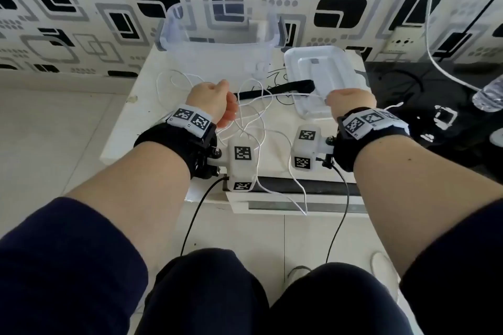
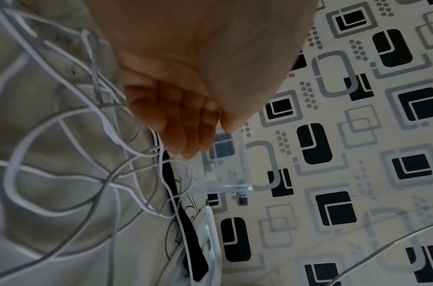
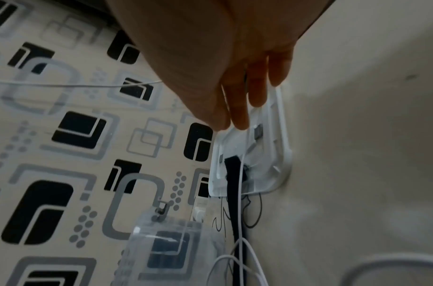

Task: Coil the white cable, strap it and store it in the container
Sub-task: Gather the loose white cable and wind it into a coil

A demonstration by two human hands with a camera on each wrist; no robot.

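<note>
The thin white cable (image 1: 253, 117) lies in loose tangled loops on the white table (image 1: 152, 76). One strand runs taut between my two hands. My left hand (image 1: 215, 100) is curled over the loops, and the strand comes out from under its fingers (image 2: 181, 116). My right hand (image 1: 348, 100) hovers over the white lid (image 1: 321, 73) and pinches the strand (image 3: 241, 212) between its fingers (image 3: 235, 87). A black strap (image 1: 275, 90) lies flat between the hands, one end on the lid. The clear container (image 1: 217, 32) stands open at the back by the wall.
A water bottle (image 1: 487, 95) lies on the dark surface (image 1: 435, 84) to the right. Another white cord (image 1: 432, 35) hangs down the patterned wall near a socket (image 1: 400, 43). One end of the cable droops over the table's front edge (image 1: 302, 198).
</note>
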